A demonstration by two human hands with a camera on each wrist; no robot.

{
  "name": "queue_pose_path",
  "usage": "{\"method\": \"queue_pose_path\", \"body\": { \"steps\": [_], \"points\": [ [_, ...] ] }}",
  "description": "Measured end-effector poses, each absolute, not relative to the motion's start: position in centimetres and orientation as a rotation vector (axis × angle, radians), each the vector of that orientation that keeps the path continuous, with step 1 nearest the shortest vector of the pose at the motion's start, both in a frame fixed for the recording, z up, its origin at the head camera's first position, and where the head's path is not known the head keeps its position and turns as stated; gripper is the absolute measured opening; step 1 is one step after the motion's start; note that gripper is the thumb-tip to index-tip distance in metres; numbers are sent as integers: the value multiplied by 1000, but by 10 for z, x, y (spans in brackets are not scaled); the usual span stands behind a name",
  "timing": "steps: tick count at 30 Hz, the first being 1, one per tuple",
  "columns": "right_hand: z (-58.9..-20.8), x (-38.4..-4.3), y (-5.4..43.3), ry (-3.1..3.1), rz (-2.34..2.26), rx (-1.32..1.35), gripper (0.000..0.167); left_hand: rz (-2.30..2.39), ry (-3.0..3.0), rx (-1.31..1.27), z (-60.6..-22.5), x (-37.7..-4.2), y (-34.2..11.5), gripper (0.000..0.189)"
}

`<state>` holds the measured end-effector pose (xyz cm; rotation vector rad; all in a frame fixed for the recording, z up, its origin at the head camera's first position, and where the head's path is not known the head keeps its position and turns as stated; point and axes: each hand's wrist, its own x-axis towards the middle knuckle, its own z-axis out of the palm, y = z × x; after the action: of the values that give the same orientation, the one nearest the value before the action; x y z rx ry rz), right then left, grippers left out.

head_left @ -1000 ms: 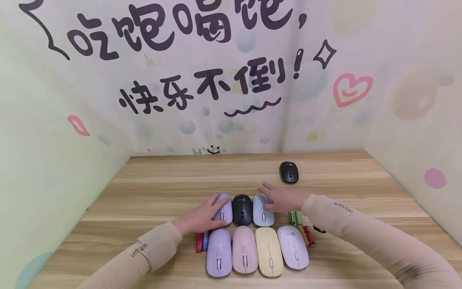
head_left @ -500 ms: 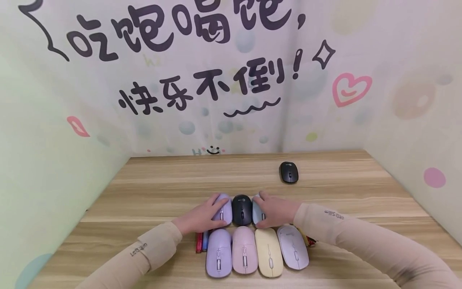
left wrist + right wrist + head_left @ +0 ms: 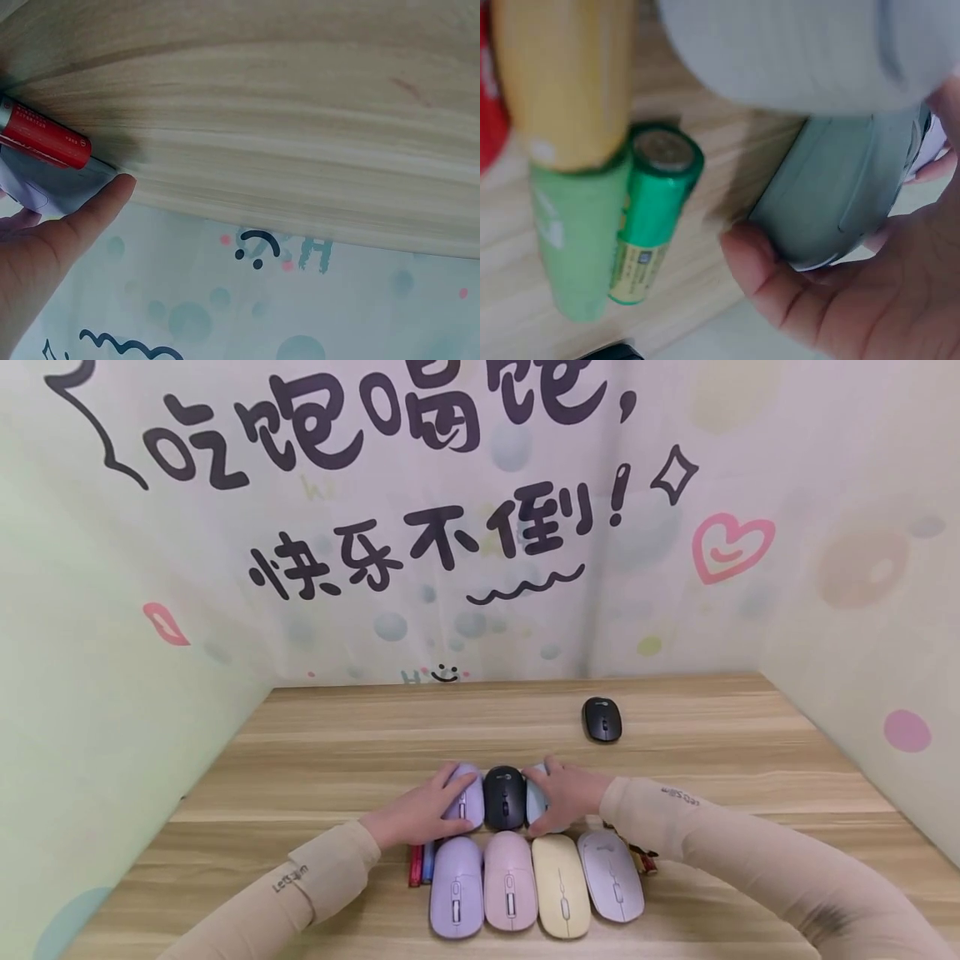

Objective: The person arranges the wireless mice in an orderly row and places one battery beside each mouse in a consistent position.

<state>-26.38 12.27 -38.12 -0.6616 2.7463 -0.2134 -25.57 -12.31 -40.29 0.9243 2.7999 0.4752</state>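
Observation:
My left hand [image 3: 416,814] grips a purple mouse [image 3: 471,789] at the left of the back row, its fingers and thumb spread about the body. A finger [image 3: 101,206] runs along that mouse's edge in the left wrist view. At the right end of the row, my right hand [image 3: 572,795] holds a light blue mouse [image 3: 535,802] by its sides and hides much of it. One fingertip [image 3: 746,251] touches its lower edge in the right wrist view. Between both hands lies a black mouse [image 3: 504,802], close against its neighbours.
A front row holds purple [image 3: 456,889], pink [image 3: 510,885], yellow [image 3: 561,889] and pale lilac [image 3: 611,878] mice. Another black mouse [image 3: 602,720] lies farther back. Red [image 3: 416,866] and blue [image 3: 428,864] batteries lie left; a green battery [image 3: 656,217] and others lie right.
My right hand has come down and left onto the light blue mouse and now grips it. That mouse sits slightly nearer the black one. The left hand has stayed put.

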Motion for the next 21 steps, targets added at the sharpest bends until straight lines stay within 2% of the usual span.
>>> {"method": "queue_pose_path", "body": {
  "steps": [12,21],
  "points": [
    [-385,-275,124,2761,-296,-671,91,488,2798,934,-404,-256,-123,67],
    [-386,-321,134,2781,-293,-649,88,495,2796,927,-402,-255,-123,67]
  ]
}}
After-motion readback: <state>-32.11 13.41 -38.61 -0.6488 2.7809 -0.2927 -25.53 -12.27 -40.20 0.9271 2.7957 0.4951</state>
